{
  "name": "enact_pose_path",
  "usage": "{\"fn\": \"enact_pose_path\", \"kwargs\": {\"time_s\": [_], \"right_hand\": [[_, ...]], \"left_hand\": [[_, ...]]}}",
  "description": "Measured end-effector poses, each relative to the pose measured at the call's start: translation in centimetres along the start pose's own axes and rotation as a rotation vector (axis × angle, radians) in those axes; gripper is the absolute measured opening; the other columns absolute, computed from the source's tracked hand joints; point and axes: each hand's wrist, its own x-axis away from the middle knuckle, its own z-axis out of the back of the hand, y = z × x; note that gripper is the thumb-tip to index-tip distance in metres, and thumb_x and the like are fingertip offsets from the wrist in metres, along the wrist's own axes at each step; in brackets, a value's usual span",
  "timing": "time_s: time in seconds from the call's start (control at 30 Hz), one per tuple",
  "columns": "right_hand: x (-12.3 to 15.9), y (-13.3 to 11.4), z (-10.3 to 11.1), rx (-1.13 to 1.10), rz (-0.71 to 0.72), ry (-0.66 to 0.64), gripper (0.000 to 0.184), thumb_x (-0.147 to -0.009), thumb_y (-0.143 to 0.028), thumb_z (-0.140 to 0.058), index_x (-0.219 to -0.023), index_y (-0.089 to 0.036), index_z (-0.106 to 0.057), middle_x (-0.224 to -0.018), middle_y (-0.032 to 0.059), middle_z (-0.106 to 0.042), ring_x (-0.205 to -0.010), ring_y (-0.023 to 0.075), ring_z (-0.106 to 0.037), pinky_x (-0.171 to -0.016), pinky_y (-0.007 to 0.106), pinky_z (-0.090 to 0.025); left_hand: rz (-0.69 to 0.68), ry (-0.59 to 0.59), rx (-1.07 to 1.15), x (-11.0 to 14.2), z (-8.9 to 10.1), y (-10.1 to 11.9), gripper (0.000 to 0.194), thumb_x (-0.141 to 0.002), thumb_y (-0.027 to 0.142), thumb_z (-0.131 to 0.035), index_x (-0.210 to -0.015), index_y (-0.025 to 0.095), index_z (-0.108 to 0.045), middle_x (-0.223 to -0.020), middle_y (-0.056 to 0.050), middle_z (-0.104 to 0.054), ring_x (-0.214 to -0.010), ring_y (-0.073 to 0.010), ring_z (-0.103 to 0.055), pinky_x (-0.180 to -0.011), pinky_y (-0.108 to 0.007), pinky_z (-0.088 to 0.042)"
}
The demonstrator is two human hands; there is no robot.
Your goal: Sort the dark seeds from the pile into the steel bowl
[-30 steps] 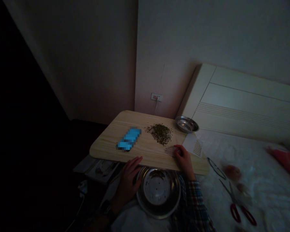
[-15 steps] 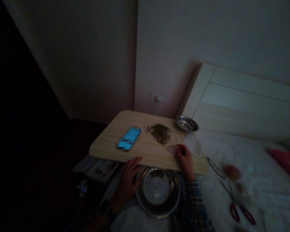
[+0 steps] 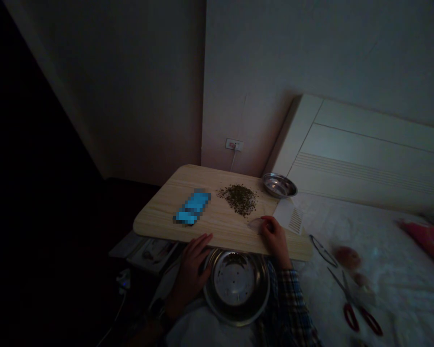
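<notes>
A pile of small dark greenish-brown grains (image 3: 239,199) is spread on the pale wooden tabletop (image 3: 166,202). Just in front of it, my right hand (image 3: 275,239) is closed, low over the board, pinching a thin see-through piece (image 3: 255,224) whose kind I cannot make out. My left hand (image 3: 193,270) rests with fingers stretched out at the table's near edge, its thumb by the left rim of a steel bowl (image 3: 263,294). This bowl sits below the edge, between my arms, with a few dark specks inside.
A lit phone (image 3: 193,208) lies on the table's left. At its right stand a second steel bowl (image 3: 279,185) and a white slotted sheet (image 3: 288,216). Red-handled scissors (image 3: 351,301) and a dark loop (image 3: 323,250) lie on the bed (image 3: 401,284).
My right hand has shifted slightly left and the thin piece has moved a little with it. My left hand and the bowls stay where they were.
</notes>
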Motion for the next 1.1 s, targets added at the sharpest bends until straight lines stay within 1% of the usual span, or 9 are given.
{"fn": "enact_pose_path", "kwargs": {"time_s": [0.17,0.3,0.4,0.63,0.77,0.9,1.1], "right_hand": [[0.05,-0.32,-0.01,0.015,-0.003,-0.011,0.031,-0.078,-0.023,-0.049,-0.104,-0.017,-0.063,-0.067,-0.0016,-0.056,-0.061,0.0150,-0.049,-0.058,0.025,-0.037],[0.01,-0.52,0.04,0.028,-0.002,-0.020,0.030,-0.077,-0.023,-0.050,-0.103,-0.017,-0.064,-0.068,-0.0013,-0.056,-0.062,0.0154,-0.049,-0.059,0.025,-0.037],[-0.01,-0.55,0.04,0.033,-0.003,-0.030,0.029,-0.079,-0.024,-0.049,-0.103,-0.017,-0.064,-0.066,-0.0017,-0.055,-0.062,0.0156,-0.049,-0.058,0.025,-0.037],[0.00,-0.51,0.01,0.030,0.009,-0.064,0.028,-0.079,-0.025,-0.051,-0.103,-0.018,-0.064,-0.069,-0.0011,-0.057,-0.062,0.0155,-0.050,-0.059,0.026,-0.038],[0.02,-0.50,0.01,0.028,0.016,-0.058,0.028,-0.080,-0.025,-0.050,-0.102,-0.018,-0.065,-0.067,-0.0017,-0.055,-0.062,0.0154,-0.049,-0.058,0.025,-0.036],[-0.03,-0.31,-0.07,0.009,0.024,-0.056,0.029,-0.077,-0.023,-0.051,-0.103,-0.018,-0.064,-0.069,-0.0016,-0.056,-0.062,0.0152,-0.049,-0.058,0.025,-0.037],[-0.07,-0.01,-0.13,-0.010,0.027,-0.044,0.030,-0.077,-0.023,-0.050,-0.104,-0.018,-0.063,-0.071,-0.0011,-0.057,-0.064,0.0156,-0.051,-0.060,0.026,-0.039]], "left_hand": [[0.002,-0.008,0.005,-0.08,0.02,0.04,0.026,-0.083,0.012,-0.046,-0.104,0.021,-0.058,-0.144,-0.006,-0.042,-0.136,-0.0251,-0.033,-0.112,-0.053,-0.026],[0.003,-0.001,0.008,-0.14,0.03,0.09,0.025,-0.081,0.012,-0.048,-0.101,0.020,-0.059,-0.144,-0.006,-0.043,-0.135,-0.0259,-0.034,-0.111,-0.052,-0.028],[0.005,0.004,0.006,-0.12,0.05,0.16,0.023,-0.083,0.014,-0.048,-0.101,0.020,-0.060,-0.143,-0.006,-0.045,-0.134,-0.0257,-0.035,-0.111,-0.052,-0.029],[0.008,-0.013,0.000,0.03,0.02,0.07,0.023,-0.084,0.013,-0.047,-0.102,0.021,-0.059,-0.144,-0.006,-0.042,-0.136,-0.0252,-0.033,-0.112,-0.052,-0.026],[0.002,-0.007,0.003,-0.03,-0.02,-0.03,0.023,-0.084,0.014,-0.048,-0.102,0.021,-0.059,-0.145,-0.006,-0.042,-0.136,-0.0258,-0.033,-0.111,-0.053,-0.027],[-0.004,0.010,0.002,-0.10,-0.01,0.04,0.020,-0.084,0.014,-0.048,-0.099,0.020,-0.060,-0.143,-0.007,-0.044,-0.134,-0.0261,-0.036,-0.110,-0.052,-0.030],[0.004,0.015,0.005,-0.21,0.12,0.21,0.022,-0.084,0.016,-0.049,-0.101,0.021,-0.061,-0.143,-0.005,-0.044,-0.134,-0.0259,-0.036,-0.110,-0.051,-0.030]]}}
